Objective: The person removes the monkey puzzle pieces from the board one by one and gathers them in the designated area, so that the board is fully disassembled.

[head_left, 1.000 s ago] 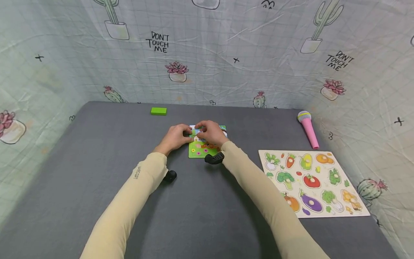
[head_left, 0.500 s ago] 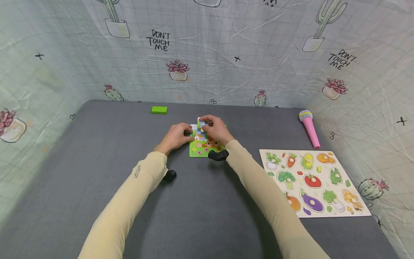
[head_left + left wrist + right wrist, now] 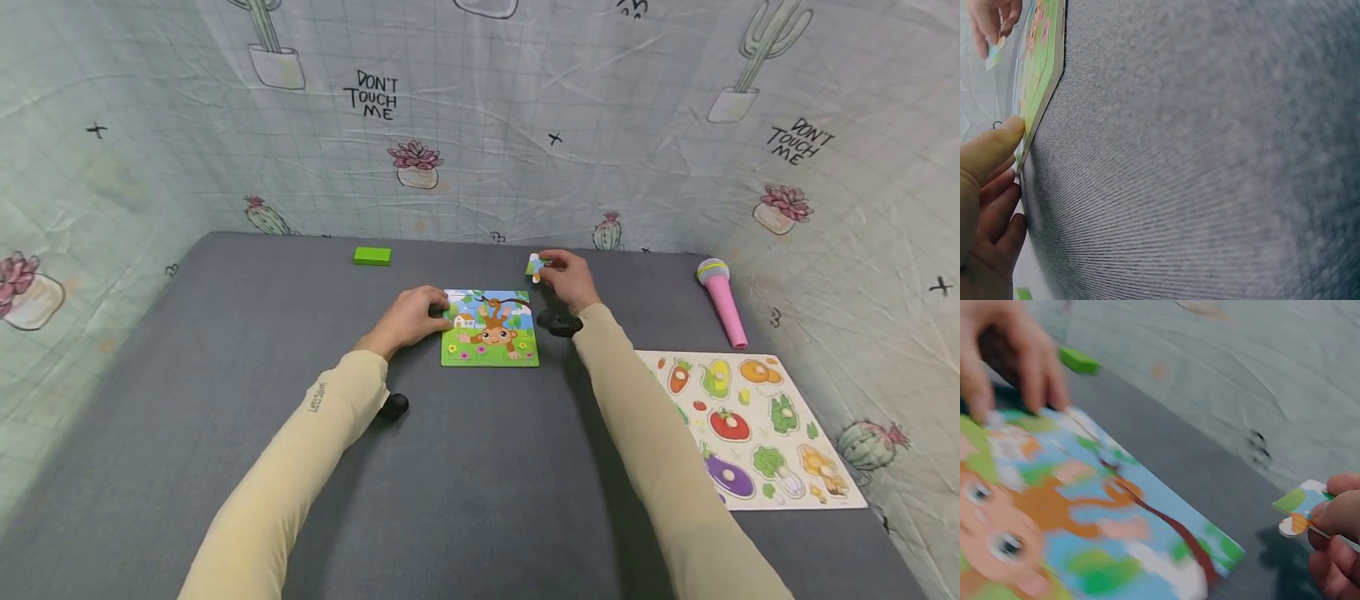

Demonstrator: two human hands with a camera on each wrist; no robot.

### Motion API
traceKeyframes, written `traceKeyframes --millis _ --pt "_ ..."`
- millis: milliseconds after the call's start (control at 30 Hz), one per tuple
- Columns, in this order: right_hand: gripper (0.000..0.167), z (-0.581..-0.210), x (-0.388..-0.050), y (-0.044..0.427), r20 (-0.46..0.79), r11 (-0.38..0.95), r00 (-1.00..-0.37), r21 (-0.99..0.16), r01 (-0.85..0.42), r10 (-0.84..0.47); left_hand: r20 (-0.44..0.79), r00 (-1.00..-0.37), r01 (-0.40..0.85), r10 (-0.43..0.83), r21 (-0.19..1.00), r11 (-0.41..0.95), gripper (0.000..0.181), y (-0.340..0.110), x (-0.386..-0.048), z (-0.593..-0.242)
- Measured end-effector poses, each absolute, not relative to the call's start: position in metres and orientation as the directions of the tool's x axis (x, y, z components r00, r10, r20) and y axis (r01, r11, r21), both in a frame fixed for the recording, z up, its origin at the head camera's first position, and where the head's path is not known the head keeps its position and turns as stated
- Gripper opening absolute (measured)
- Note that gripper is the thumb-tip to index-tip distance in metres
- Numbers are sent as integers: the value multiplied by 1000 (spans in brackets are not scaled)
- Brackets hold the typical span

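A jigsaw puzzle board (image 3: 489, 357) with a monkey picture lies flat on the dark table. My left hand (image 3: 407, 318) holds its left edge, thumb and fingers at the rim in the left wrist view. Beyond the board's far right corner, my right hand (image 3: 573, 280) pinches a small jigsaw piece (image 3: 533, 266) between thumb and fingers. The right wrist view shows this puzzle piece (image 3: 1296, 512) above the table, green and blue with an orange and white tab; the fingertips cover part of it.
At the back stands a green block (image 3: 372, 256). A pink toy microphone (image 3: 723, 304) lies back right, behind a wooden vegetable puzzle board (image 3: 757, 392), which my right forearm partly covers. A cactus-print cloth (image 3: 487, 200) hangs along the back and sides.
My right hand has lifted the jigsaw piece off the board and carried it right and toward the back. The monkey picture is now uncovered. My left hand has stayed at the left edge.
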State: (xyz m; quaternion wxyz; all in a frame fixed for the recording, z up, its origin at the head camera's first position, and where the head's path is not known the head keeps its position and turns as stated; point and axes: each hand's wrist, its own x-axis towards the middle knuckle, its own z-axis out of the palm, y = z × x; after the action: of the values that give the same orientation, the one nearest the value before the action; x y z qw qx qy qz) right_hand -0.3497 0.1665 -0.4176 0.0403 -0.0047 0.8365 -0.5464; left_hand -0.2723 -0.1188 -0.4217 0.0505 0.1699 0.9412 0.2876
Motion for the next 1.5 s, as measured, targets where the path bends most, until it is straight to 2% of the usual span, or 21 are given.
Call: traceKeyframes --millis 267,600,933,1100,1500 --pt "36 -419 -356 188 -81 558 -996 -828 52 -26 13 -934 302 357 563 769 38 -119 -272 -424" --pt "35 -424 -356 182 -26 673 -1000 -739 13 -9 4 -934 295 358 576 763 39 -121 -270 -423" --pt "40 -430 -358 176 -31 741 -999 -671 -5 -35 -4 -937 284 350 578 765 40 -121 -269 -423" --pt "40 -433 -358 174 5 758 -999 -651 -29 -35 -5 -935 285 353 582 762 40 -122 -268 -422" --pt "41 -432 -357 174 19 760 -999 -649 -35 -30 -12 -935 282 355 583 762 41 -119 -268 -422"
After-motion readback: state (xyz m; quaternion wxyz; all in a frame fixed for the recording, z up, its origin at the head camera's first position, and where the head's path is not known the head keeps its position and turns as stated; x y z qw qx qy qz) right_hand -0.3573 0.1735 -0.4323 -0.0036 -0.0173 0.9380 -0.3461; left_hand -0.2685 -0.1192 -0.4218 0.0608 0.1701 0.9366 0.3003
